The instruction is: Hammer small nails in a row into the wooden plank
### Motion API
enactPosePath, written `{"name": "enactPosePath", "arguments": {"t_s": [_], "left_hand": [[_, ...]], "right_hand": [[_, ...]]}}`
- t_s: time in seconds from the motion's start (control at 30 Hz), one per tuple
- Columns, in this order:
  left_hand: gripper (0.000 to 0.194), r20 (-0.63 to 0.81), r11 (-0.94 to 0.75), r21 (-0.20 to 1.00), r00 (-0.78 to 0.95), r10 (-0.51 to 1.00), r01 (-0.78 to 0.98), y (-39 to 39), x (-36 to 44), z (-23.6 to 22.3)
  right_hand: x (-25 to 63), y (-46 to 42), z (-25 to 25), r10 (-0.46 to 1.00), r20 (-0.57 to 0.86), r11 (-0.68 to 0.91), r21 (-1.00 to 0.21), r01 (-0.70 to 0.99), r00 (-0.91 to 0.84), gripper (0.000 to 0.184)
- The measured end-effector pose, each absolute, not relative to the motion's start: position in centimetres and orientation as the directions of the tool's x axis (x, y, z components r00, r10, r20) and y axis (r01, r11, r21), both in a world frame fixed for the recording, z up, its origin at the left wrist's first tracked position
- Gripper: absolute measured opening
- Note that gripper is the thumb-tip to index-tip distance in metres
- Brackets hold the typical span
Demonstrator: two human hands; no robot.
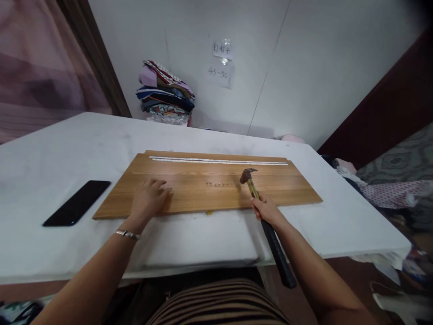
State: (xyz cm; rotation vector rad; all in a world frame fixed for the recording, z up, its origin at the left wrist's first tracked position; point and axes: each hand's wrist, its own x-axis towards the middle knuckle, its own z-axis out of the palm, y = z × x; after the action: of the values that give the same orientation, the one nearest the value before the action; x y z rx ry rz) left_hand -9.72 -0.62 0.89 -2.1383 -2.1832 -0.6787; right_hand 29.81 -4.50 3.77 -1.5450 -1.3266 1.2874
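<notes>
A wooden board lies on the white table. My left hand rests flat on the board's left part, fingers stretched out. My right hand is closed round the handle of a claw hammer. The hammer's head hovers just above the board, at the right end of a short row of small nails standing in the wood. The black grip end of the handle sticks out behind my wrist. A thin white strip runs along the board's far edge.
A black phone lies left of the board. Folded clothes are stacked against the wall behind the table. Paper notes hang on the wall. More fabric and clutter lie on the floor to the right.
</notes>
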Motion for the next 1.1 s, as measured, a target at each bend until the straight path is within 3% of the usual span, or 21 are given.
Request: {"name": "enactPosePath", "arguments": {"t_s": [0.27,0.47,1.1], "left_hand": [[0.044,0.147,-0.095,0.177,0.069,0.987,0.980,-1.2,-10.2,1.1],[0.045,0.040,-0.042,0.118,0.038,0.998,0.992,-0.5,-9.9,2.0],[0.045,0.052,-0.004,0.072,0.000,0.999,0.997,-0.4,-9.8,1.3]], "right_hand": [[29.7,-4.1,3.2,0.975,-0.218,-0.205,-0.954,0.218,-0.040,0.028],[29.6,-3.9,3.0,0.974,-0.224,-0.205,-0.942,0.265,-0.041,0.019],[29.7,-3.5,3.0,0.967,-0.251,-0.231,-0.933,0.277,-0.039,0.019]]}}
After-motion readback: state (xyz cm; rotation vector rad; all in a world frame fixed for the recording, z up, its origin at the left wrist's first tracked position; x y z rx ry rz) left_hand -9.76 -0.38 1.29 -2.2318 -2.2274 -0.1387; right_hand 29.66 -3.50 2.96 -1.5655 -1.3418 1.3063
